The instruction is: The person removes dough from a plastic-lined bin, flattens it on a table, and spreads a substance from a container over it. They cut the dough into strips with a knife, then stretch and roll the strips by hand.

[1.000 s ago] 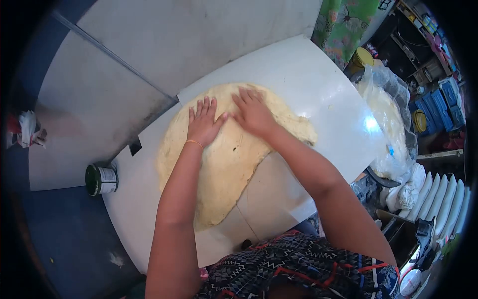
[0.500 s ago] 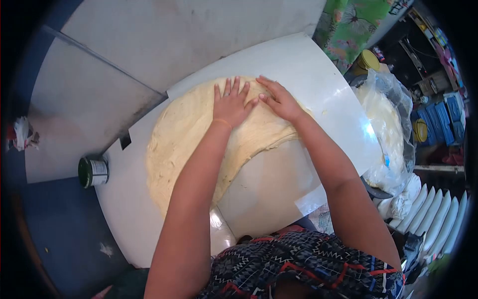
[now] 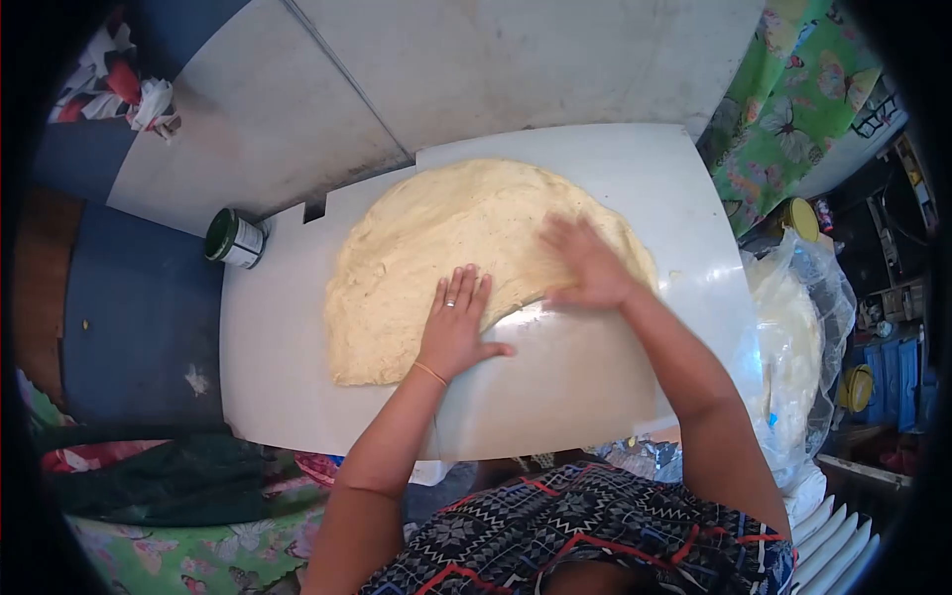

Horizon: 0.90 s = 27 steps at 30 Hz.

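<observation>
A wide, flattened sheet of pale yellow dough (image 3: 436, 228) lies on the smooth white tabletop (image 3: 288, 347), its near edge curving inward. My left hand (image 3: 458, 327), with a ring and a thin wristband, rests flat on the dough's near edge, fingers spread and thumb out to the right over the bare surface. To its right, my right hand (image 3: 587, 266) is over the dough's right part near the edge, fingers extended and somewhat blurred. Neither hand grips anything.
A dark green tub (image 3: 236, 238) stands at the table's left edge. Beyond the table rises a pale wall (image 3: 555, 59). A clear plastic bag (image 3: 793, 337) with pale contents sits off the right side, below a green butterfly-patterned cloth (image 3: 793, 119).
Both hands have moved from the dough's far part back to its near edge and farther apart. The dough's near edge lies differently. The camera view has shifted and turned.
</observation>
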Each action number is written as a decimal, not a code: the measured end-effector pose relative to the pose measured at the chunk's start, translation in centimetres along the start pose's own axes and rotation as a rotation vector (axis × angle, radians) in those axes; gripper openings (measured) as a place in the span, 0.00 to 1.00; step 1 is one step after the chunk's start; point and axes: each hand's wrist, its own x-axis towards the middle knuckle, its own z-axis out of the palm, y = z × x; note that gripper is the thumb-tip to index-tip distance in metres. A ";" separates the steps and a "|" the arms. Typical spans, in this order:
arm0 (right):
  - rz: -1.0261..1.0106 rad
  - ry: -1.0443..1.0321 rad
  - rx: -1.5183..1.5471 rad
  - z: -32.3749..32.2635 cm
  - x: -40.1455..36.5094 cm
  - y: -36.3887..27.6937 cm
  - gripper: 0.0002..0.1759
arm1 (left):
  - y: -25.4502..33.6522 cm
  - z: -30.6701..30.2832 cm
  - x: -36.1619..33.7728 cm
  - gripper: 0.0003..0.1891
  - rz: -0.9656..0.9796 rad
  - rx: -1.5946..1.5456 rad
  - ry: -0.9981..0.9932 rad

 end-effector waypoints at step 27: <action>0.315 -0.317 0.150 -2.3 -6.7 -12.2 0.41 | -2.5 -0.8 -13.9 0.50 -0.300 0.071 0.232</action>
